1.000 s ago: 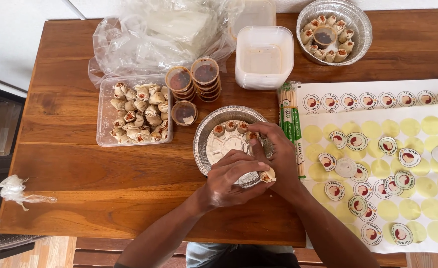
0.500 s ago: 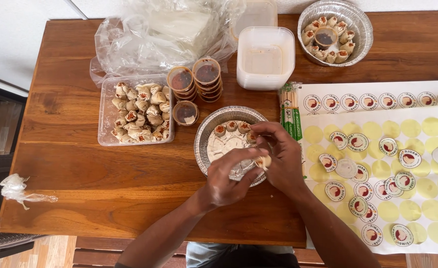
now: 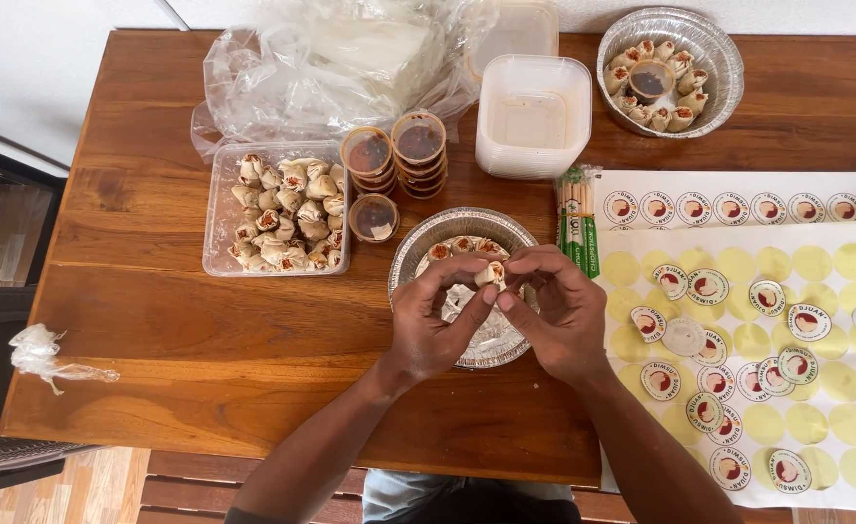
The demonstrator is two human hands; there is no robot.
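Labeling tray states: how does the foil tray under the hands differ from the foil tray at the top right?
The near foil tray holds only a short arc of dumplings along its far rim, its base mostly bare; the far foil tray is filled all round. The far one has a sauce cup at its centre; none shows in the near one. The left hand and right hand hold a dumpling over the near tray; nobody touches the far one. Both are round, silver foil.

Both forearms bare, entering from 6 o'clock and converging toward centre. Left hand [image 3: 435, 325] angled toward 1 o'clock, fingers curled inward, thumb extended toward the other hand. Right hand [image 3: 562, 315] angled toward 11 o'clock, fingers arched, tips meeting the left's. Grip of both: pinched, fingertips touching.
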